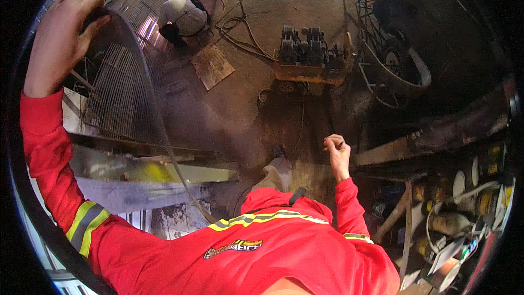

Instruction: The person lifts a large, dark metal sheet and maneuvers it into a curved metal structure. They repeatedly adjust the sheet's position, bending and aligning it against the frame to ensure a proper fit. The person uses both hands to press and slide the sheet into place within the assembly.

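Observation:
My left hand (pixel 63 38) is raised at the upper left, its fingers closed around the upper end of a long, dark, flat strip (pixel 148 84). From there the strip bends downward and narrows to a thin line beside my red jacket; what it is made of I cannot tell. Low and a little right of the middle, my right hand (pixel 338 155) is held in front of my body with its fingers curled. A small dark bit shows at those fingers, too small to name.
Ahead stands a machine on an orange wheeled frame (pixel 311 68), with hoses (pixel 240 27) on the floor. A person (pixel 184 16) crouches near a ribbed metal grating (pixel 123 90) and a brown board (pixel 213 67). Cluttered shelving (pixel 406 224) is at right, a metal-edged bench (pixel 207 173) at left.

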